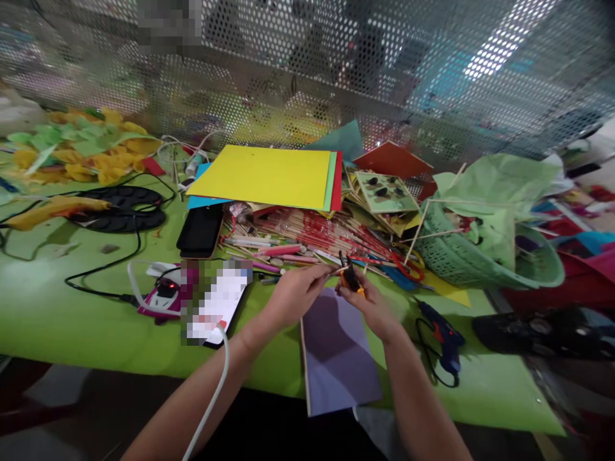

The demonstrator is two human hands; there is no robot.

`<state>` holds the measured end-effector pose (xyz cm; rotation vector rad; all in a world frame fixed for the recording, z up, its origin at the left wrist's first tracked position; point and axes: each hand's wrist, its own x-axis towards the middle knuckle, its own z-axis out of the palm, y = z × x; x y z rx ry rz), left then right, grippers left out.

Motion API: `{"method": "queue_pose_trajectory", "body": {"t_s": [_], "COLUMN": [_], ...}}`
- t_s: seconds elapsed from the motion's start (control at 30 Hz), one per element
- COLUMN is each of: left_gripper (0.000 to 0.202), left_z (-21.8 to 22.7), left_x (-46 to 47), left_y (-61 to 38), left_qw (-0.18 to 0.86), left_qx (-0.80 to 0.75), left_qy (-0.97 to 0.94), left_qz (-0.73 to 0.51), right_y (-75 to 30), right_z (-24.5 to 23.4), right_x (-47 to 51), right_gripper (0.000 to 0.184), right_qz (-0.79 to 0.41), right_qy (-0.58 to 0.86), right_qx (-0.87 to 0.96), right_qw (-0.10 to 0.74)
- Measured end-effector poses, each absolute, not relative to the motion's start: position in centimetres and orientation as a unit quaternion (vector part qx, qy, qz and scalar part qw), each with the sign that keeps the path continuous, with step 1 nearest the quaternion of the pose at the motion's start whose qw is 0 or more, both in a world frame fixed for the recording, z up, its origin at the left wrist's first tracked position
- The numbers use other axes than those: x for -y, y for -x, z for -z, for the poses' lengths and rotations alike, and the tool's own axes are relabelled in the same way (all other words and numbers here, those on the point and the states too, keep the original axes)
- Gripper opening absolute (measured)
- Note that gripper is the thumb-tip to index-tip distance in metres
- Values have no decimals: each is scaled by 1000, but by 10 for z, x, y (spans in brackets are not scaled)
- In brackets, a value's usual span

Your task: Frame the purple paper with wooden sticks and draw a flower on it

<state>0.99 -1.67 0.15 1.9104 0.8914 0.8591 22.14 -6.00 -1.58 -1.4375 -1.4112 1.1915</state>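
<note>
My left hand (295, 293) is pinched on a thin wooden stick (336, 270) above a lilac sheet of paper (336, 352). My right hand (368, 301) is closed round small pliers with black and orange handles (352, 279), whose jaws meet the stick's end. Both hands hover just over the green table (57, 307), close together, in front of a heap of sticks and red-tipped skewers (307, 234).
A stack of yellow, green and red card (269, 176) lies behind the sticks. A green basket (480, 256) stands at the right, a blue glue gun (444, 336) beside the lilac sheet. Two phones (202, 230), cables and a yellow glue gun (57, 208) lie on the left.
</note>
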Motion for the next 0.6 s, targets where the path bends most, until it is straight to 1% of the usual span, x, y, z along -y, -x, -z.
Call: {"method": "queue_pose_trajectory", "body": {"t_s": [0.33, 0.6], "left_gripper": [32, 34], "left_z": [-1, 3], "left_x": [18, 18], "left_y": [-9, -10], "left_qw": [365, 347], "left_qx": [-376, -387], "left_qy": [-788, -795], "left_qz": [-323, -313], "right_y": [-218, -217], "right_z": [12, 15], "right_x": [60, 59], "right_gripper": [35, 35], "right_qz": [-436, -424], "right_qy": [577, 585], "right_qx": [574, 578], "right_qw": [383, 380]}}
